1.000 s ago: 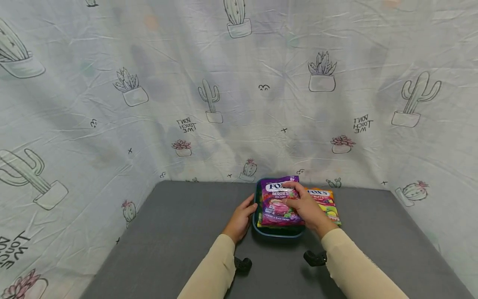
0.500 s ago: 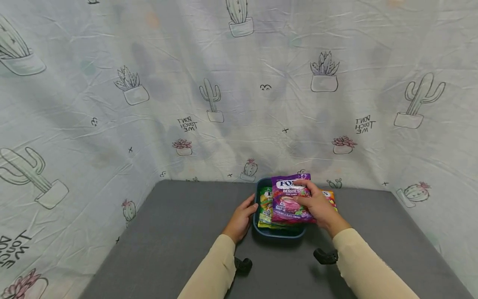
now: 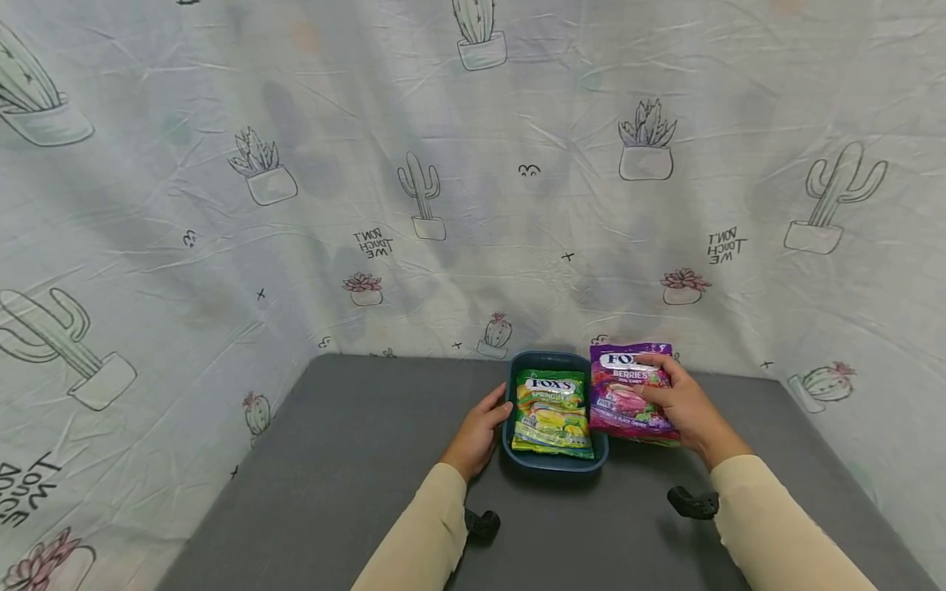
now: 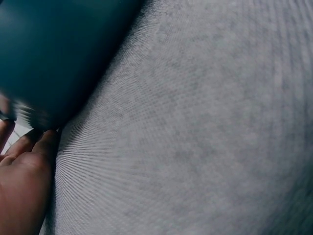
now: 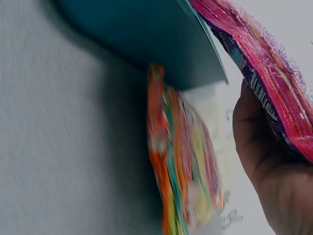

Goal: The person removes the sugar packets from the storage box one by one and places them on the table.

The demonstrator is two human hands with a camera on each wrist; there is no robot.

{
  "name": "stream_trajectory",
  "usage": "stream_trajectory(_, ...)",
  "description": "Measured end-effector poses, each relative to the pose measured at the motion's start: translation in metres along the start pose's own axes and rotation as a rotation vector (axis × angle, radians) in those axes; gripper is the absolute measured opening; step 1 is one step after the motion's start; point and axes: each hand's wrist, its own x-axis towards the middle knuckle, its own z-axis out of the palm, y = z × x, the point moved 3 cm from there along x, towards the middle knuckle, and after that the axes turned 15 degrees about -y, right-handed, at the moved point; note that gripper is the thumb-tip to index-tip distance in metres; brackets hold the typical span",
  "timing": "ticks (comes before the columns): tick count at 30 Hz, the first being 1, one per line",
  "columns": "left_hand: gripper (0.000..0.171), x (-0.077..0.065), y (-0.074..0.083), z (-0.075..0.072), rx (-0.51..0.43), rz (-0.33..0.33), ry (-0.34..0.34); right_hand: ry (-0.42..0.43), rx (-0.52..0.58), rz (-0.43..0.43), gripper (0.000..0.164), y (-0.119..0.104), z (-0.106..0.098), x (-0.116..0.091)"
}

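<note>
In the head view, my right hand (image 3: 687,406) grips a purple bag of Fox's Berries candy (image 3: 628,394) by its right side, thumb on the front. The bag is held over the table, just right of a dark blue plastic tray (image 3: 556,468). Inside the tray lies a green bag of Fox's candy (image 3: 553,414), face up. My left hand (image 3: 476,431) rests against the tray's left wall, its fingers laid along the outside. An orange, multicoloured candy bag (image 5: 181,161) lies beside the tray in the right wrist view, beneath the purple bag; the head view mostly hides it.
The tray stands near the back of a grey cloth-covered table (image 3: 355,460). Behind it and at both sides hangs a white curtain (image 3: 473,205) printed with cactus drawings. Black wrist mounts (image 3: 692,502) hang under both sleeves.
My right hand has carried the purple bag from above the tray to its right side, uncovering the green bag and covering the orange one. My left hand has stayed at the tray.
</note>
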Motion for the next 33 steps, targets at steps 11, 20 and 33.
stream_trajectory(11, 0.059, 0.0, 0.005, 0.002, 0.004, -0.02, 0.022, 0.042, -0.007, 0.022, 0.052, 0.012, -0.057, -0.023)
stream_trajectory(20, 0.058, 0.0, 0.004, 0.002, 0.008, -0.016, 0.016, 0.019, -0.07, 0.072, 0.051, 0.026, -0.092, -0.036)
stream_trajectory(33, 0.057, 0.003, 0.002, 0.002, 0.014, -0.01, 0.027, -0.034, -0.089, 0.129, 0.046, 0.045, -0.121, -0.042)
